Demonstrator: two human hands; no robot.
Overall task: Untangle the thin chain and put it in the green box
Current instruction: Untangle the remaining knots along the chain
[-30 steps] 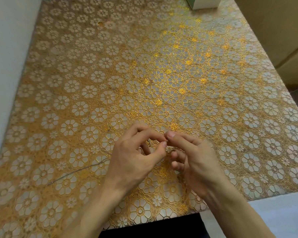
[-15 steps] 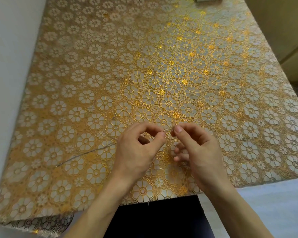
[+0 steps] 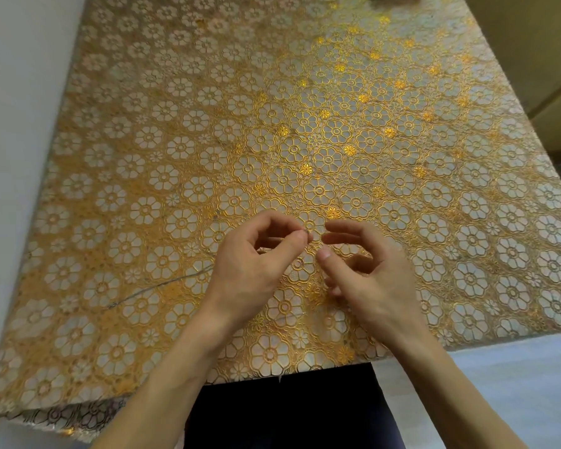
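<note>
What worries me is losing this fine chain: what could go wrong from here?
Only the left hand pinches the chain; the right hand looks open, so a tug could tighten any tangle rather than loosen it. The loose tail lies on the textured tablecloth and may snag there or be hard to spot.

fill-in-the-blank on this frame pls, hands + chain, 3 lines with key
1. The left hand pinches the thin chain between forefinger and ____.
2. From that pinch, the chain trails over the flowered tablecloth toward the person's ____ side.
3. The right hand holds ____; its thumb and fingers are spread apart.

Missing words: thumb; left; nothing
</note>
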